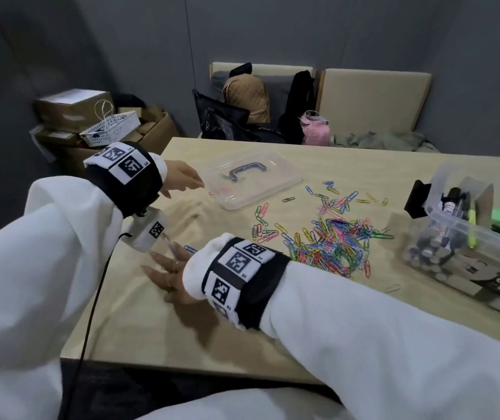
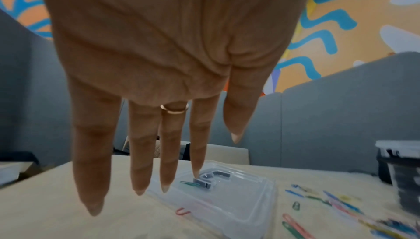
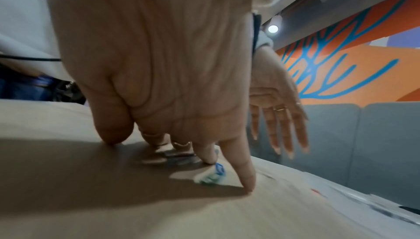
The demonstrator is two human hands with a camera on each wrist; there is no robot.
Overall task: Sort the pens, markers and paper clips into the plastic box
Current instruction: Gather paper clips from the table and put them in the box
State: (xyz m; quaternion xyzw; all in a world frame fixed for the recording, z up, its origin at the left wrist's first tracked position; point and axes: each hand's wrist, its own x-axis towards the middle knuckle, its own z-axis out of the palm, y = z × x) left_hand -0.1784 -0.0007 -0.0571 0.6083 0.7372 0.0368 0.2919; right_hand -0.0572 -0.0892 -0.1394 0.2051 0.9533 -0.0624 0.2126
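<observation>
Dim, even indoor lighting from overhead, with one round ceiling lamp [image 3: 273,28] glowing. Casting a broad soft shadow on the table [image 3: 68,162] beneath the right hand [image 3: 159,63]. Blurring at the fingers and the right edges; bending at wide-angle corners.

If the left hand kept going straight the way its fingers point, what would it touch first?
Most likely the clear plastic lid lying flat on the table. The left hand hovers open just short of the lid's near edge, fingers aimed at it, though depth is hard to judge.
</observation>
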